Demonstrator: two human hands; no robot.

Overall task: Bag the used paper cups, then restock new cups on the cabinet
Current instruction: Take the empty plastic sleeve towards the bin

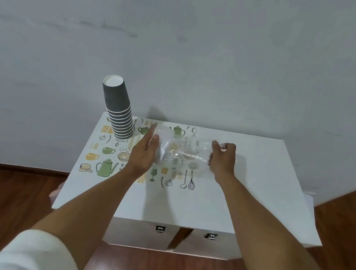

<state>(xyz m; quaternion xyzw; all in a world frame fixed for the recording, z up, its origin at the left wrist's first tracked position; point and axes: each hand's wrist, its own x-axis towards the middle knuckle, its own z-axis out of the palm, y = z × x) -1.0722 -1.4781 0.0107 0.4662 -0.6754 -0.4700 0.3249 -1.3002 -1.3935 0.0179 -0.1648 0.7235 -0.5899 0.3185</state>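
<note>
A stack of dark grey paper cups [119, 109] stands upside down at the back left of the white cabinet top [244, 189]. A clear plastic bag [181, 153] hangs stretched between my hands above the middle of the cabinet. My left hand [144, 153] has straight fingers laid along the bag's left side, thumb up. My right hand [222, 157] grips the bag's right edge with curled fingers. The printed mat shows through the bag; nothing plainly sits inside it.
A mat [106, 159] printed with teapots, cups and utensils covers the left half of the cabinet top. Two cabinet doors with small metal handles [160, 228] face me below. A grey wall [206, 48] rises right behind the cabinet, and dark wooden floor [5, 202] lies on both sides.
</note>
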